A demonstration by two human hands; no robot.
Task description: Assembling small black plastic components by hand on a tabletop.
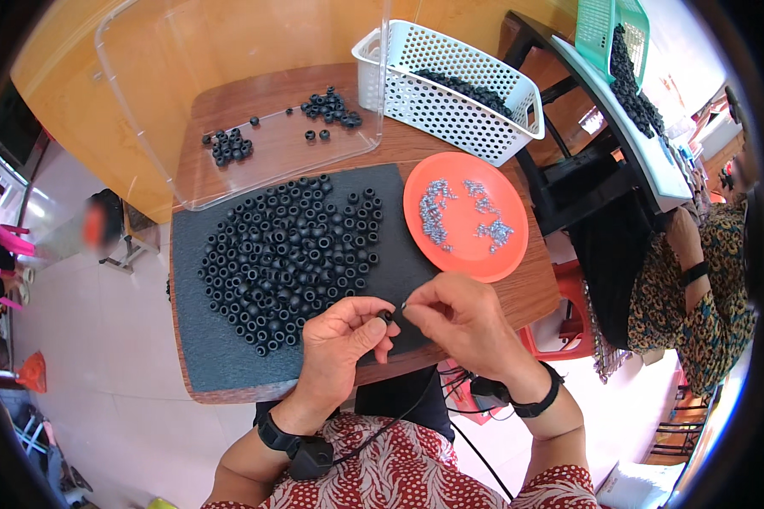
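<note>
My left hand (338, 341) pinches a small round black piece with a hole (385, 316) between thumb and fingers, above the near edge of a dark mat (412, 254). Just right of it, my right hand (465, 322) is closed in a pinch, its fingertips close to that piece. A tiny dark speck shows at its fingertips, too small to name. Left of my hands, many similar black pieces (284, 246) lie spread over the mat, most with their holes showing. Beyond my right hand lies an orange plate (463, 259) with small silvery metal bits (433, 216) in loose clusters.
A clear plastic bin (176, 202) with scattered black pieces stands at the back of the brown table (526, 293). Behind the plate is a white perforated basket (450, 127) holding more. At right, a person in a patterned sleeve (711, 327) sits near a green basket (638, 25).
</note>
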